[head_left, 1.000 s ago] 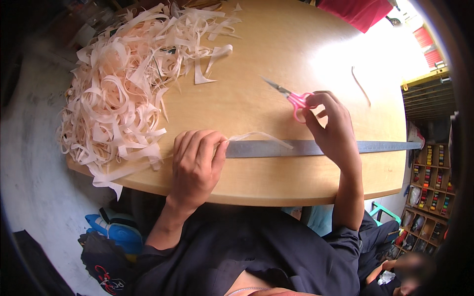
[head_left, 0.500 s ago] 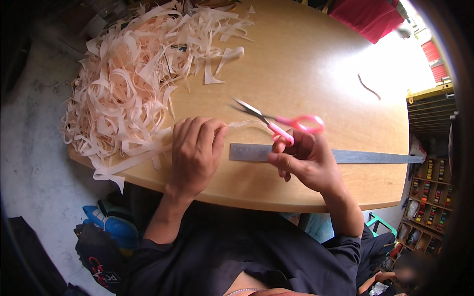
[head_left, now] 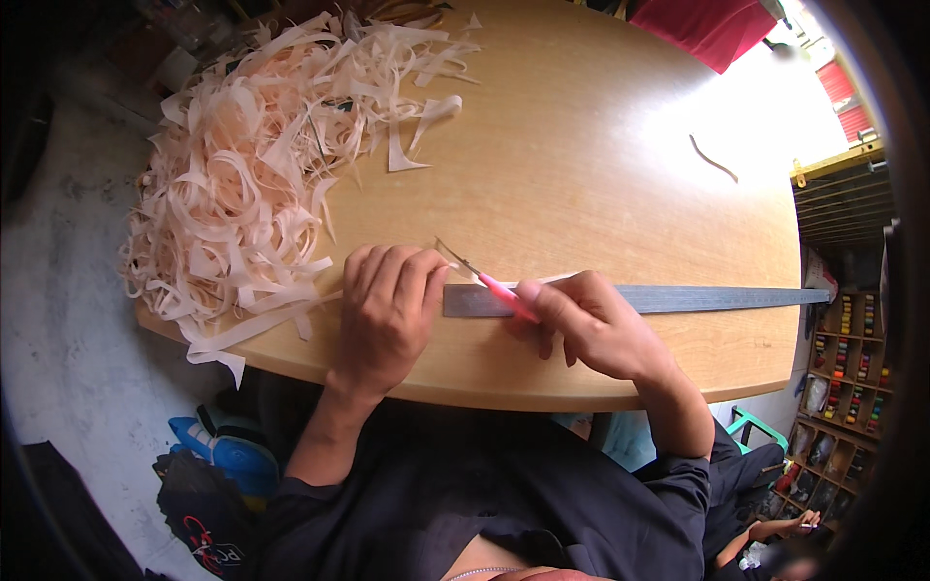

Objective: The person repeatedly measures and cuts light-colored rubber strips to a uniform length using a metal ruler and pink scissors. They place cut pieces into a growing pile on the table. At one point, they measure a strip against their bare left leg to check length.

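Note:
My left hand (head_left: 386, 305) is closed in a pinch on a pale peach fabric strip (head_left: 320, 298), which runs left toward the pile. A short bit of the strip shows past my fingertips, close to the scissor blades. My right hand (head_left: 603, 329) grips pink-handled scissors (head_left: 501, 292), seen nearly edge-on, with the blades pointing up and left beside my left fingertips. Whether the blades are parted cannot be made out. Below the scissors lies a long metal ruler (head_left: 717, 298), partly covered by my right hand.
A large heap of tangled peach strips (head_left: 237, 184) covers the table's left side. A thin brown cord (head_left: 714, 160) lies at the far right of the wooden table (head_left: 562, 145). Shelves of thread spools (head_left: 848, 363) stand at right, and another person's hand (head_left: 806, 523) shows at lower right.
My right hand has lowered and turned the scissors, bringing the blades to the strip by my left fingertips. My left hand keeps its pinch. The other person's hand has risen.

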Action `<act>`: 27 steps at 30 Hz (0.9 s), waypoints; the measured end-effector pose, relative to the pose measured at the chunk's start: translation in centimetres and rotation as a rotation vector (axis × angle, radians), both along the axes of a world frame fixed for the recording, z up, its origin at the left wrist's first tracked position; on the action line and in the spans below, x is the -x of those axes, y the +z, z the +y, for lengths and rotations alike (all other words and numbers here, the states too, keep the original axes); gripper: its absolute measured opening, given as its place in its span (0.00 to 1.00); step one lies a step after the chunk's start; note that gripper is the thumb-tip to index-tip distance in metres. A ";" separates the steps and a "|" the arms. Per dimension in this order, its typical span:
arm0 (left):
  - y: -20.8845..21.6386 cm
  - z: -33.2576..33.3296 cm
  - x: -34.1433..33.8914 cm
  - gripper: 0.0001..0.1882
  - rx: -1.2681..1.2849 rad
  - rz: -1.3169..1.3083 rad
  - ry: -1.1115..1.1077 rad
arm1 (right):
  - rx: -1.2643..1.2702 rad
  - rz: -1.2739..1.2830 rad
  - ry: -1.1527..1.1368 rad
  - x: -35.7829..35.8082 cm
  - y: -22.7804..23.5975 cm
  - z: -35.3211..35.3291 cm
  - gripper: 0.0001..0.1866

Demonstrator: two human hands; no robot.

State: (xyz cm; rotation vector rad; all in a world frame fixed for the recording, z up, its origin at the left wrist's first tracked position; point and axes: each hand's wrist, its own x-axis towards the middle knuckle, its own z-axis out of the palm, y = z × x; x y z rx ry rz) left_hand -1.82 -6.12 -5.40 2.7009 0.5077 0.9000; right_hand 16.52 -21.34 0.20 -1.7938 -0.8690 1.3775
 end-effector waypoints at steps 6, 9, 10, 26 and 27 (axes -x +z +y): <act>0.1 -0.1 0.0 0.08 -0.001 0.009 -0.036 | 0.085 -0.057 0.115 0.0 0.0 0.4 0.25; 0.0 -0.1 0.0 0.08 -0.043 0.018 -0.037 | 0.129 0.028 0.038 0.5 -0.1 0.6 0.24; 0.0 -0.1 0.0 0.08 -0.043 0.015 -0.040 | 0.136 0.015 0.039 0.6 -0.1 0.6 0.25; 0.0 0.1 0.3 0.07 0.041 -0.114 0.176 | -0.096 0.285 -0.137 -0.5 0.0 -0.1 0.16; 0.0 0.2 0.3 0.07 0.052 -0.116 0.187 | -0.138 0.310 -0.165 -0.7 0.0 -0.2 0.16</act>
